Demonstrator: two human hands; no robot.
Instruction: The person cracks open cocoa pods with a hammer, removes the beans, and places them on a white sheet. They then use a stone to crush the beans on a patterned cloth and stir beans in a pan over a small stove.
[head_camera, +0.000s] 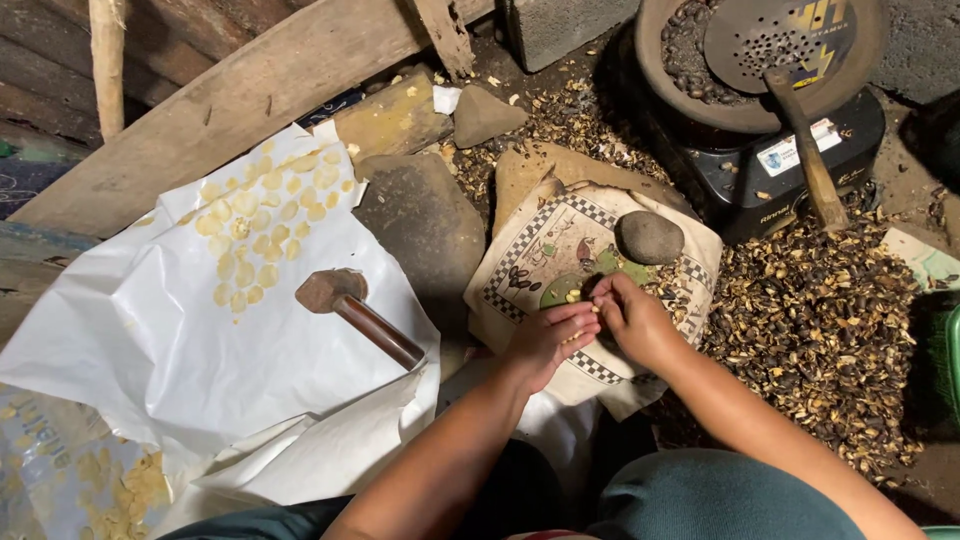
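Rustic home workshop on the ground — rough wooden planks (230, 100), cracked shells (820, 320) heaped, roasting pan (760, 60) on stove (790, 160)

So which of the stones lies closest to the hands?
The small rounded grey stone on the checkered paper, just above the right hand. The big flat stone and the pointed one lie farther left.

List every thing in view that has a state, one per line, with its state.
left hand: fingers pinched on a small kernel
right hand: fingertips pressed on the patterned paper
hammer: lying unheld on white sheet
round stone: resting on paper
perforated ladle: resting in pan
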